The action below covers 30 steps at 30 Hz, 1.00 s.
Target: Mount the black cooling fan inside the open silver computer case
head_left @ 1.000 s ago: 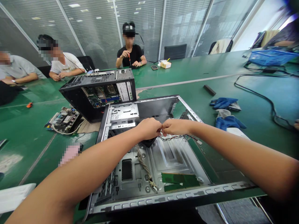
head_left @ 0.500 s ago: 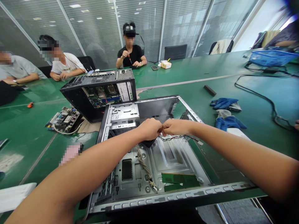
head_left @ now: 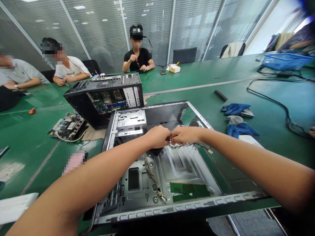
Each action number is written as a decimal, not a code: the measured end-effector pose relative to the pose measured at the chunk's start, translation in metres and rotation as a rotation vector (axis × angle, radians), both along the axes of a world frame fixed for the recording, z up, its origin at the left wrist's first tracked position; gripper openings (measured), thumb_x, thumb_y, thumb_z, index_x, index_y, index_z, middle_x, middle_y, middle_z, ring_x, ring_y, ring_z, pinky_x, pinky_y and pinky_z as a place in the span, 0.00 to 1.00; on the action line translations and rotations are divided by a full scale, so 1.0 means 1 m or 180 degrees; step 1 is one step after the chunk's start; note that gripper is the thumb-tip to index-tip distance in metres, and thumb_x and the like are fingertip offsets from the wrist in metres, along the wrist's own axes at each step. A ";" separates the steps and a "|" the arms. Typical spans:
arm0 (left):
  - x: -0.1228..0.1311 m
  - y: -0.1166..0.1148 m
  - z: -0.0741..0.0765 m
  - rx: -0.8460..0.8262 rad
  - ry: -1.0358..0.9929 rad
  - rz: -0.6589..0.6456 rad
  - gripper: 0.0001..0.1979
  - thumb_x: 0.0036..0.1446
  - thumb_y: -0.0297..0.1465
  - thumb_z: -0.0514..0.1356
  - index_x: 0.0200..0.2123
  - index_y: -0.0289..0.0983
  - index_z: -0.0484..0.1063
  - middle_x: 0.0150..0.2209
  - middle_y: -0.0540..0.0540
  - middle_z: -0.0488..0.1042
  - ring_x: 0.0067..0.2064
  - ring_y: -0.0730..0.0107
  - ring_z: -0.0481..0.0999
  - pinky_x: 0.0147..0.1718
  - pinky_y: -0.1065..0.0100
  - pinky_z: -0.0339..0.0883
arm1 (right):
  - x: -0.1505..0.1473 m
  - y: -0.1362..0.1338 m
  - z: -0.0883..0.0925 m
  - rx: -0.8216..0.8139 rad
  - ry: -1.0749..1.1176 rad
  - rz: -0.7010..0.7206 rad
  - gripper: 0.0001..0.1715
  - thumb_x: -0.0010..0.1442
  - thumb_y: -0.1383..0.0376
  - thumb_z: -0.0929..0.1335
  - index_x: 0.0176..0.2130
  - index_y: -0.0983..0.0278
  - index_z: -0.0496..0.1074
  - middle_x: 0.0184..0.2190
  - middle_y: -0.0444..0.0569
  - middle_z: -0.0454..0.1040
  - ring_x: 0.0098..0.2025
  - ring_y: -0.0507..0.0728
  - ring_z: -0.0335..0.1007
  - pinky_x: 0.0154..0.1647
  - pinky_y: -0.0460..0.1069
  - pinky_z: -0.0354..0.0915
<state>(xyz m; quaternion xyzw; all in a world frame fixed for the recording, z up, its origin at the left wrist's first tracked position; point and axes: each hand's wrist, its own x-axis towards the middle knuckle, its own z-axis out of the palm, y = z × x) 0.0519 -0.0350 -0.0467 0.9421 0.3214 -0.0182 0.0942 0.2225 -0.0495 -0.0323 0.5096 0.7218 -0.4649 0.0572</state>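
My left hand [head_left: 158, 136] and my right hand [head_left: 185, 134] meet fingertip to fingertip over an open computer case [head_left: 118, 214] lying on its side. Both are closed in a pinch; what sits between the fingers is hidden. Just under them, thin coloured wires [head_left: 205, 147] run to the right, with a small pale connector at their end. A black part [head_left: 156, 151], mostly covered, shows below my left hand. Green memory modules [head_left: 189, 188] lie on the case floor near its front edge. A braided cable bundle [head_left: 152, 173] runs along the floor beside them.
Behind stands a second computer case [head_left: 103, 98] with its board showing. A loose motherboard [head_left: 70, 126] lies left of it. Blue gloves [head_left: 240, 129], a black bar [head_left: 220, 95] and a blue basket [head_left: 285, 61] are on the right. Several people sit across the green table [head_left: 197, 78].
My hands stay almost where they were, still pinched together. Across the table, a person's hand with a screwdriver has shifted slightly.
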 end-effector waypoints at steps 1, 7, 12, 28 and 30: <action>0.000 0.001 -0.001 -0.0001 0.0017 0.0010 0.08 0.51 0.33 0.59 0.31 0.40 0.79 0.29 0.45 0.80 0.32 0.63 0.78 0.29 0.69 0.64 | 0.000 0.000 -0.001 -0.0043 0.0022 -0.0018 0.09 0.46 0.66 0.64 0.29 0.66 0.71 0.22 0.44 0.66 0.23 0.52 0.59 0.24 0.48 0.54; -0.001 0.002 -0.003 -0.0013 0.0097 -0.0005 0.08 0.53 0.35 0.60 0.33 0.41 0.79 0.31 0.45 0.80 0.35 0.61 0.79 0.32 0.68 0.66 | -0.001 0.000 -0.002 -0.0157 0.0095 -0.0148 0.08 0.46 0.66 0.64 0.29 0.66 0.70 0.21 0.44 0.65 0.21 0.50 0.56 0.22 0.47 0.52; 0.000 0.000 0.002 0.0002 0.0096 0.0002 0.10 0.52 0.29 0.58 0.34 0.40 0.79 0.33 0.44 0.81 0.38 0.60 0.80 0.35 0.67 0.67 | -0.001 -0.001 0.000 0.0132 0.0030 -0.0083 0.10 0.50 0.63 0.64 0.30 0.66 0.72 0.23 0.44 0.65 0.23 0.50 0.56 0.23 0.48 0.52; -0.003 0.004 0.003 0.0039 -0.0179 -0.0067 0.08 0.47 0.29 0.58 0.29 0.40 0.79 0.28 0.47 0.80 0.31 0.63 0.77 0.29 0.68 0.63 | 0.000 0.000 0.003 0.0500 0.0076 -0.0013 0.10 0.51 0.63 0.64 0.27 0.65 0.72 0.19 0.40 0.57 0.22 0.50 0.49 0.24 0.48 0.46; -0.005 0.005 0.006 0.0001 -0.0321 -0.0094 0.08 0.46 0.29 0.59 0.28 0.39 0.79 0.27 0.48 0.79 0.30 0.67 0.76 0.29 0.69 0.62 | 0.001 -0.002 0.006 0.0461 0.0232 -0.0076 0.09 0.50 0.62 0.64 0.27 0.65 0.70 0.18 0.39 0.52 0.22 0.50 0.46 0.24 0.48 0.44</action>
